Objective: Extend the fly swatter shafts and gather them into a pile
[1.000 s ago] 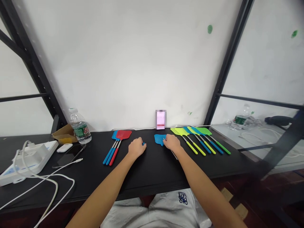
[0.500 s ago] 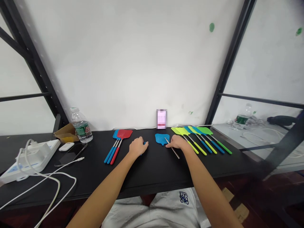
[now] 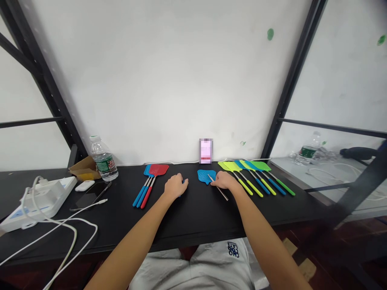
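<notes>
Hands observed apart on black tabletop (image 3: 193, 217). Left hand (image 3: 175, 187) found cupped over blue handle grip (image 3: 183, 182), mostly hidden; closure not determinable. Right hand (image 3: 223, 181) found lying across steel shaft (image 3: 222, 194) of blue fly swatter (image 3: 206, 176), fingers (image 3: 212, 183) just beside its mesh head; grasp unclear. Red fly swatter (image 3: 157, 170) noted left of hands, lime and green fly swatters (image 3: 242, 166) ranked right.

Way thru btwn 3 fly swatters (image 3: 155, 170) & lime/blue swatter row (image 3: 248, 166) narrowed by 1 blue swatter (image 3: 206, 176).
</notes>
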Available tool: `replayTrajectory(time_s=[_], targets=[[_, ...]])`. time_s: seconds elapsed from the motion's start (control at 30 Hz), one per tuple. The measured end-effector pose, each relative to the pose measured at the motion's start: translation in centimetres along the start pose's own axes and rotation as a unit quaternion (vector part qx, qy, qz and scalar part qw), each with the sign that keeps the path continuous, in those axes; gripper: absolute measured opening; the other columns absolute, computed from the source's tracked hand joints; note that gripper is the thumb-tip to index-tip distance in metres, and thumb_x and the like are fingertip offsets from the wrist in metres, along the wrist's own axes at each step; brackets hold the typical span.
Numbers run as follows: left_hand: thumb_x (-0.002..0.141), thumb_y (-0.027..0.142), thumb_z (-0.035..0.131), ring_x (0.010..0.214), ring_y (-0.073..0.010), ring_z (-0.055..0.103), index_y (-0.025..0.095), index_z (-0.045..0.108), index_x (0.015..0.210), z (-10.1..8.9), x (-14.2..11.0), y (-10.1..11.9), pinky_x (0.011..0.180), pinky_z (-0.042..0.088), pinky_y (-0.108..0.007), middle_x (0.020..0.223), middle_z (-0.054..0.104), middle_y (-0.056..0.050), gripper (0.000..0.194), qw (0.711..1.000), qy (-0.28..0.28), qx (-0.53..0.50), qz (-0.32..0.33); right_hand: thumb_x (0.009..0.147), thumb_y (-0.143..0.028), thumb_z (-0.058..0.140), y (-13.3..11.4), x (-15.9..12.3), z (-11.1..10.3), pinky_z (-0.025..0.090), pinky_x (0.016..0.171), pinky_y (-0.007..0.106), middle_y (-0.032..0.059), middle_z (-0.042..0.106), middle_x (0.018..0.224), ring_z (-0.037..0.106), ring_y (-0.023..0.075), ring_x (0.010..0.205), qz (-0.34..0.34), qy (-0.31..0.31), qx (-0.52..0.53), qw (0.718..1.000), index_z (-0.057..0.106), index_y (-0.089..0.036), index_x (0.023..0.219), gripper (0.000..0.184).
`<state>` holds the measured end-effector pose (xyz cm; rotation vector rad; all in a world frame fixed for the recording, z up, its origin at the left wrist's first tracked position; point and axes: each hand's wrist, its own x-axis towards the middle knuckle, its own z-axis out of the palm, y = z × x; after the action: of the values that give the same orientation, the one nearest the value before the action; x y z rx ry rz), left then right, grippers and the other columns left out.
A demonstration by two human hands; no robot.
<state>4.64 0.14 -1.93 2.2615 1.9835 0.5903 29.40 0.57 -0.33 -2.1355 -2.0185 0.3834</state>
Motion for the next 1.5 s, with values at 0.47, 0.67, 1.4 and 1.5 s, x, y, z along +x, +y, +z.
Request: replayTrajectory(time_s=[0.47,0.67,1.4,1.5], targets=[[0.075,0.048,0.057,0.087,-0.0264,0.062,0.02,0.055,0.086,-0.7,-0.2,0.1,0.065,0.042,-0.03,0.098,0.065,-0.012,0.031,1.0,-0.029,-0.005,0.004,0.074,-0.036,0.061,0.0,0.2,0.4,0.034,0.055,0.027,0.0094,0.063,0.073,0.06,0.0204,0.068,-0.036,0.026,-0.004,0.999,0.058,-0.018,0.061,0.022],[0.079,0.038,0.053,0.082,-0.0232,0.06,0.02,0.057,0.075,-0.4,-0.1,-0.2,0.063,0.039,-0.029,0.09,0.065,-0.009,0.019,0.999,-0.011,-0.026,0.041,0.081,-0.032,0.049,-0.4,0.2,0.1,0.03,0.048,0.023,0.0028,0.054,0.059,0.05,0.0128,0.053,-0.075,0.119,0.222,0.965,0.047,-0.018,0.06,0.025],[0.088,0.038,0.045,0.063,-0.0136,0.058,0.019,0.055,0.083,-0.1,-1.7,1.9,0.063,0.044,-0.026,0.071,0.061,0.0,0.022,0.932,-0.027,-0.3,0.204,0.079,-0.038,0.051,-1.8,-0.8,-0.8,0.032,0.039,0.019,0.001,0.06,0.061,0.047,0.0087,0.044,-0.107,0.107,0.593,0.791,0.051,-0.018,0.079,0.019],[0.089,0.036,0.043,0.06,-0.0113,0.058,0.019,0.05,0.085,0.3,-1.8,2.0,0.061,0.044,-0.025,0.074,0.061,0.0,0.019,0.913,-0.05,-0.353,0.201,0.079,-0.042,0.052,-2.1,-1.2,-0.8,0.031,0.039,0.019,-0.001,0.058,0.06,0.046,0.0082,0.043,-0.128,0.115,0.576,0.799,0.052,-0.018,0.08,0.024]])
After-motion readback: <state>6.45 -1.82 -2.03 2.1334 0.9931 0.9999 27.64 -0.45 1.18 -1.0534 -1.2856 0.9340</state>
